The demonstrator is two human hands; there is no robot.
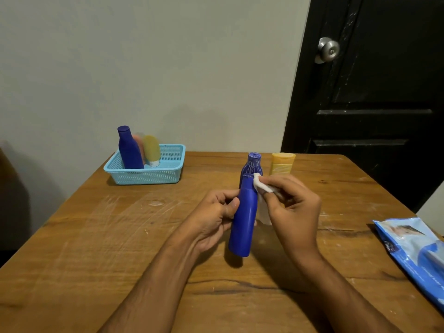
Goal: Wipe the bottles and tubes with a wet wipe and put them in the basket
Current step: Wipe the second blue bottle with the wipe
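One blue bottle (243,219), hard, smooth, probably slippery when wet: left hand (216,219) grips its middle, right hand (293,205) pinches the wipe (260,182) near its cap.

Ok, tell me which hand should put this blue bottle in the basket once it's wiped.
Left. The left hand already grips the blue bottle, and the basket sits on that side; the right hand holds the wet wipe.

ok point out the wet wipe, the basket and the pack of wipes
wet wipe (260,183), head view, on the folded white part by the bottle neck
basket (144,179), head view, on its front wall
pack of wipes (413,246), head view, mid-pack
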